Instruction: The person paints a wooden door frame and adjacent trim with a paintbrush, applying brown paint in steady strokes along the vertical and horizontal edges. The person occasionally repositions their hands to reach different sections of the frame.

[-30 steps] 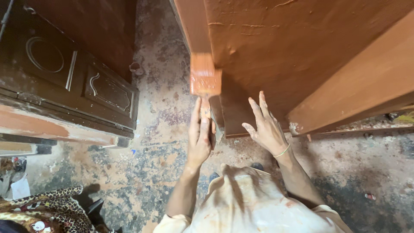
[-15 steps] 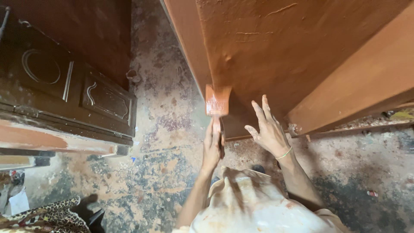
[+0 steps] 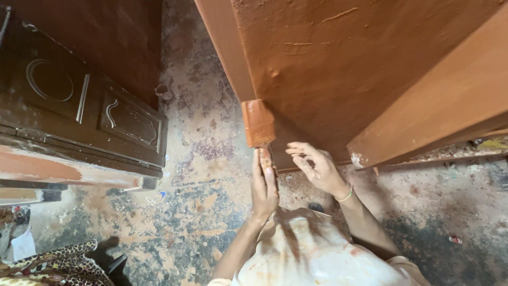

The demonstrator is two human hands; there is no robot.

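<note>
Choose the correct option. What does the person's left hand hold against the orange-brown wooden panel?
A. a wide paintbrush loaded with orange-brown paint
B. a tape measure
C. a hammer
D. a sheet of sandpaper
A: the left hand grips the handle of a wide paintbrush, whose orange-brown bristles lie against the lower edge of the wooden panel.

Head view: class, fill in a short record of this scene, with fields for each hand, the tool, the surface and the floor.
Left hand: grips the handle of the brush
Right hand: fingers curled, close to the panel's lower edge, holds nothing
Brush: wide, coated in orange-brown paint, bristles against the panel's edge
Panel: large wooden board, painted orange-brown
Floor: stained concrete, paint-spattered
Dark carved door: at left
</note>
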